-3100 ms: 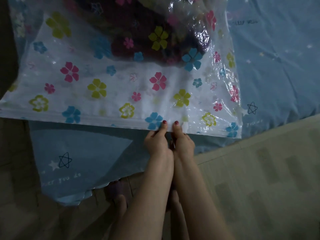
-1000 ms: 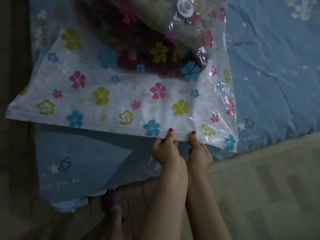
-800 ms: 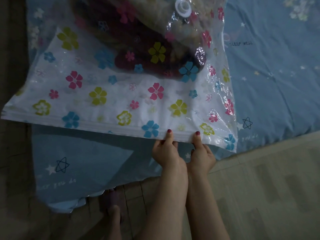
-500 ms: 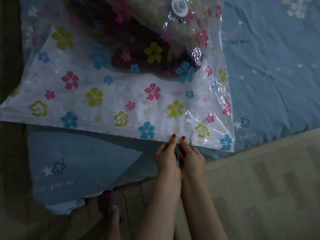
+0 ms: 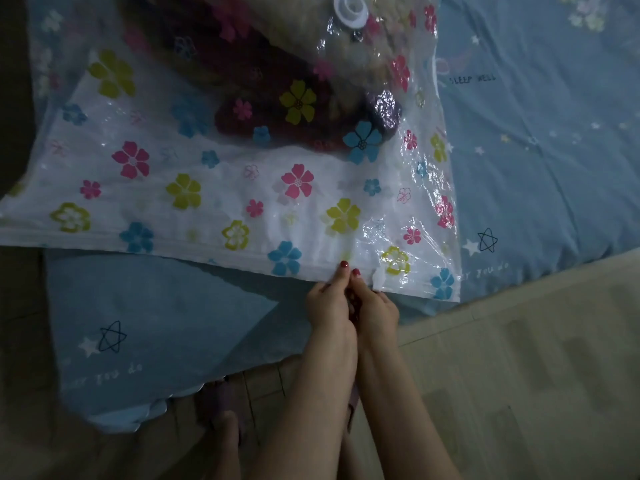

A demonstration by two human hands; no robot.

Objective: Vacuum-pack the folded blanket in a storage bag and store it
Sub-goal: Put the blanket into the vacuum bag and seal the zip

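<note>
Your two hands, the left hand (image 5: 327,299) and the right hand (image 5: 375,306), have slid back together, pinching the zip edge of the clear flowery plastic bag (image 5: 207,199) with the dark folded blanket (image 5: 277,109) inside on the blue bed (image 5: 536,150), so the right end looks not yet sealed.

Left hand (image 5: 327,301), right hand (image 5: 375,306): red-painted nails, bare forearms, no sleeves; dark sandal (image 5: 221,401) on foot.

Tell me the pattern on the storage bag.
Clear storage bag printed with pink, blue and yellow-green flowers; head view.

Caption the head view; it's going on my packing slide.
Both hands pinch the zip edge of a flowered storage bag holding a blanket.
</note>
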